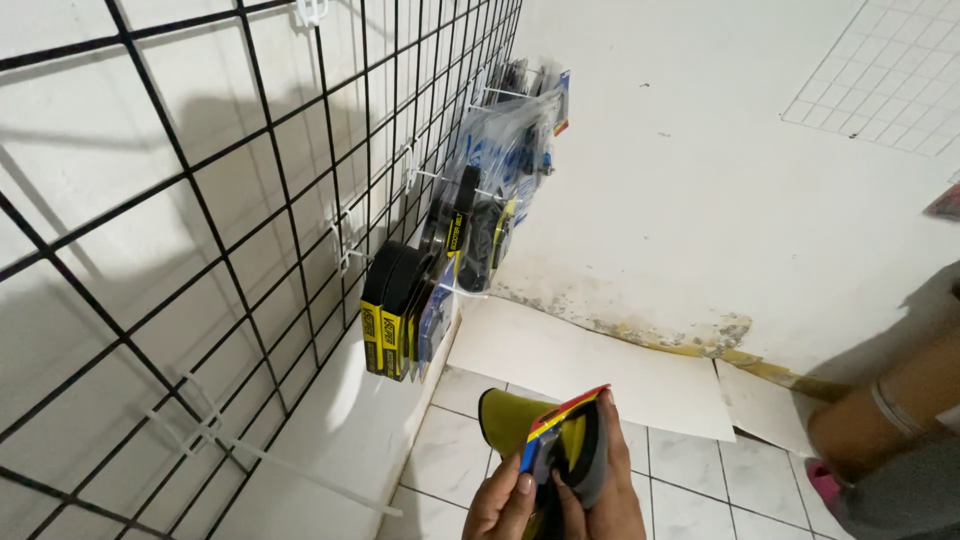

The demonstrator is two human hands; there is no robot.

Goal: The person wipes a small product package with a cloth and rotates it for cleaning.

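White floor tiles (690, 465) run beneath your hands at the bottom edge. Your left hand (502, 505) and right hand (610, 490) meet low in the view, fingers curled shut around a carded pack (568, 440) holding a dark roll, its backing yellow with a red-and-blue edge (thumbs pressed on the near face). Just beyond your knuckles, a pale sheet of card (590, 365) lies flat on the tiles against the wall base, where the paint is stained and flaking. Up and to the left of your hands, a black wire grid (250, 230) leans along the wall, with white hooks (345, 240) fixed to it. Black rolls with yellow labels (392, 310) hang nearest; clear bagged packs (510, 140) hang farther up. Off to your right, another person's leg (880, 410) shows at the frame edge.
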